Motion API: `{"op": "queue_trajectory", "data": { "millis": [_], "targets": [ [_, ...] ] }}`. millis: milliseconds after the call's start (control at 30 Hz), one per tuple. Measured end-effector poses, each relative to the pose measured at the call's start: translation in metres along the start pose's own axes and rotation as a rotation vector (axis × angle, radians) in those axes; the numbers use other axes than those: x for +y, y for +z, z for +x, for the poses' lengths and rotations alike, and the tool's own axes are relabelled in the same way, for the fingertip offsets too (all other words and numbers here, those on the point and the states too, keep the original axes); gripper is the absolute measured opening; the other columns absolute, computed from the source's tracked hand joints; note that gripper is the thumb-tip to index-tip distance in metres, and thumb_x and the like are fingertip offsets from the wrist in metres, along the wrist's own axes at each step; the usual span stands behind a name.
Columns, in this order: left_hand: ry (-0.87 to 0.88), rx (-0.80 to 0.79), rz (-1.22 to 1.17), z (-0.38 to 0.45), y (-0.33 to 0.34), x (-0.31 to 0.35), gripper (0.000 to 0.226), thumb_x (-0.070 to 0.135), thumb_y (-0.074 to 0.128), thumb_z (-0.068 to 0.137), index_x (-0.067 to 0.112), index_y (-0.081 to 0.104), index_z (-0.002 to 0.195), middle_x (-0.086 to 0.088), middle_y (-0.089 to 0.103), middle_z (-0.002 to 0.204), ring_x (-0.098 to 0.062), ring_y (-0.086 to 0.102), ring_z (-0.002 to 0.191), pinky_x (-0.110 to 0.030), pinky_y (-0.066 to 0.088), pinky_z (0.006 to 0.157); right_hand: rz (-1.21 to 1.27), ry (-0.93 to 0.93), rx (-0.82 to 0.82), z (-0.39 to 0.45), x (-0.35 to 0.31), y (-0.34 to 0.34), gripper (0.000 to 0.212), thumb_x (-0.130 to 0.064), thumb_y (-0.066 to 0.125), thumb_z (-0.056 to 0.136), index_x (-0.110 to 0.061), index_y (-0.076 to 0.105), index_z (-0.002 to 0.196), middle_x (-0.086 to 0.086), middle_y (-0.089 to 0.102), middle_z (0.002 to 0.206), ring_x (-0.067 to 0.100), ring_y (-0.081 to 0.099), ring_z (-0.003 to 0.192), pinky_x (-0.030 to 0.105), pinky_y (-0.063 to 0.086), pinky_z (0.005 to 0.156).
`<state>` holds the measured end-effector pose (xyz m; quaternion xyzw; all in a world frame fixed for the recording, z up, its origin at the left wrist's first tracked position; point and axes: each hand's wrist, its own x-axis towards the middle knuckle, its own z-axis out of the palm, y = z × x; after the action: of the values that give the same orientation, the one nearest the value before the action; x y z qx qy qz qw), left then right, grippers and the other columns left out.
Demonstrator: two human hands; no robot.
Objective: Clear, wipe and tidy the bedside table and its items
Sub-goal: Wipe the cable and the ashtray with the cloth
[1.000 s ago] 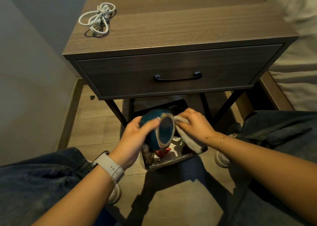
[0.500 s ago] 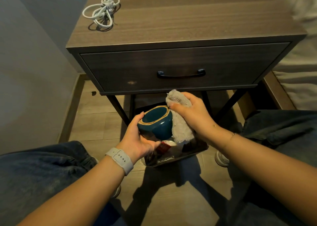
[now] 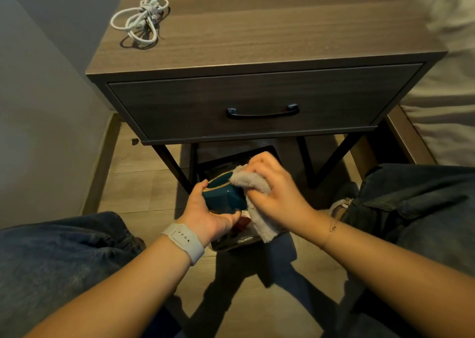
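Low in the middle of the frame, the left hand [image 3: 205, 209] cups a small teal bowl [image 3: 223, 196] with a gold rim, its fingers curled under the bowl's base and its thumb on the rim at the left. The right hand [image 3: 277, 191] grips a pale grey cloth [image 3: 257, 206], bunched in the curled fingers and pressed against the bowl's right side and rim; a loose end of the cloth hangs down below the hand. The right hand is slightly blurred. Both hands are held above a dark tray [image 3: 267, 151] that sits on the floor under the bedside table; what lies in the tray is mostly hidden, though something red [image 3: 243, 223] shows beneath the bowl.

The worktop [image 3: 257, 37] of the bedside table fills the upper part of the frame. A coiled white cable [image 3: 140, 20] lies on it near its upper left corner. The drawer [image 3: 257, 101] below is closed, with a dark handle [image 3: 262, 113] at its middle. White bedding [image 3: 447, 55] runs along the right edge of the frame, and knees in blue jeans show at lower left and right
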<state>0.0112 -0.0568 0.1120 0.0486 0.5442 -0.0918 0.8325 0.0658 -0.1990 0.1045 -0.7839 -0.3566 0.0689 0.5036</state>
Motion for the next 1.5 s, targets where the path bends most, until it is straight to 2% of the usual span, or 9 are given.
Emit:
{"op": "queue_trajectory", "data": {
  "millis": [133, 367, 567, 767, 1000, 1133, 1267, 1400, 1500],
  "targets": [
    [0.038, -0.042, -0.012, -0.005, 0.005, 0.012, 0.059, 0.034, 0.068, 0.084, 0.004, 0.046, 0.131, -0.027, 0.058, 0.121, -0.045, 0.058, 0.104, -0.059, 0.045, 0.071, -0.123, -0.060, -0.312, -0.014, 0.007, -0.004, 0.022, -0.003, 0.063, 0.080, -0.015, 0.062, 0.098, -0.005, 0.045, 0.103, 0.006, 0.052, 0.092, 0.024, 0.045, 0.077],
    [0.141, -0.034, 0.015, -0.005, 0.004, 0.014, 0.046, 0.031, 0.056, 0.094, 0.008, 0.045, 0.132, -0.026, 0.052, 0.126, -0.043, 0.047, 0.122, -0.052, 0.039, 0.098, -0.158, -0.039, 0.044, 0.009, 0.000, -0.019, 0.026, -0.004, 0.066, 0.080, -0.017, 0.064, 0.102, -0.002, 0.050, 0.103, 0.009, 0.055, 0.094, 0.027, 0.048, 0.078],
    [0.134, 0.027, 0.051, -0.008, 0.011, 0.013, 0.046, 0.027, 0.051, 0.098, 0.009, 0.039, 0.139, -0.021, 0.047, 0.137, -0.038, 0.043, 0.129, -0.048, 0.030, 0.111, -0.658, -0.351, -0.268, -0.014, 0.026, 0.004, 0.042, -0.016, 0.069, 0.078, -0.013, 0.060, 0.119, 0.011, 0.052, 0.121, 0.023, 0.052, 0.105, 0.026, 0.052, 0.067],
    [0.156, -0.053, -0.001, -0.009, 0.017, 0.014, 0.041, 0.024, 0.042, 0.102, 0.001, 0.041, 0.135, -0.018, 0.051, 0.133, -0.030, 0.045, 0.130, -0.040, 0.034, 0.105, -0.670, -0.502, -0.122, 0.000, 0.021, 0.003, 0.033, -0.016, 0.063, 0.084, -0.010, 0.065, 0.116, 0.011, 0.048, 0.121, 0.023, 0.050, 0.098, 0.028, 0.047, 0.065],
    [0.230, -0.074, 0.140, -0.007, 0.025, 0.020, 0.033, 0.017, 0.039, 0.103, 0.001, 0.044, 0.131, -0.021, 0.041, 0.144, -0.037, 0.038, 0.136, -0.049, 0.029, 0.113, -0.756, -0.301, -0.255, -0.011, 0.041, -0.021, 0.037, -0.012, 0.072, 0.075, -0.013, 0.066, 0.112, 0.011, 0.058, 0.115, 0.026, 0.060, 0.097, 0.037, 0.056, 0.060],
    [0.514, -0.111, 0.778, -0.001, 0.023, 0.015, 0.027, 0.018, 0.044, 0.101, 0.009, 0.048, 0.127, -0.014, 0.059, 0.120, -0.026, 0.061, 0.099, -0.041, 0.051, 0.075, -0.419, 0.171, 0.064, 0.008, 0.021, -0.041, 0.020, -0.012, 0.063, 0.081, -0.019, 0.069, 0.099, -0.001, 0.054, 0.099, 0.011, 0.056, 0.087, 0.025, 0.047, 0.073],
    [1.132, -0.108, 1.901, 0.011, -0.002, 0.011, 0.026, 0.023, 0.052, 0.097, 0.010, 0.051, 0.118, -0.009, 0.057, 0.117, -0.022, 0.054, 0.105, -0.041, 0.045, 0.093, 0.120, 0.831, 0.056, 0.026, 0.023, -0.044, 0.009, -0.016, 0.063, 0.080, -0.012, 0.063, 0.072, 0.005, 0.056, 0.067, 0.019, 0.053, 0.063, 0.028, 0.039, 0.057],
    [1.489, -0.219, 2.338, 0.010, -0.016, 0.002, 0.029, 0.026, 0.052, 0.096, 0.017, 0.053, 0.123, 0.001, 0.056, 0.115, -0.018, 0.052, 0.111, -0.031, 0.036, 0.092, 0.355, 0.945, -0.084, 0.026, 0.027, -0.027, 0.047, -0.054, 0.071, 0.073, -0.011, 0.072, 0.092, 0.001, 0.074, 0.093, 0.015, 0.068, 0.089, 0.029, 0.052, 0.085],
    [1.649, -0.268, 2.428, 0.010, -0.023, 0.001, 0.028, 0.028, 0.049, 0.097, 0.021, 0.053, 0.123, 0.003, 0.057, 0.114, -0.016, 0.051, 0.109, -0.029, 0.031, 0.092, 0.221, 0.971, -0.234, 0.024, 0.025, -0.021, 0.056, -0.065, 0.071, 0.068, -0.021, 0.068, 0.104, -0.006, 0.069, 0.098, 0.008, 0.064, 0.090, 0.022, 0.047, 0.075]
  ]
}}
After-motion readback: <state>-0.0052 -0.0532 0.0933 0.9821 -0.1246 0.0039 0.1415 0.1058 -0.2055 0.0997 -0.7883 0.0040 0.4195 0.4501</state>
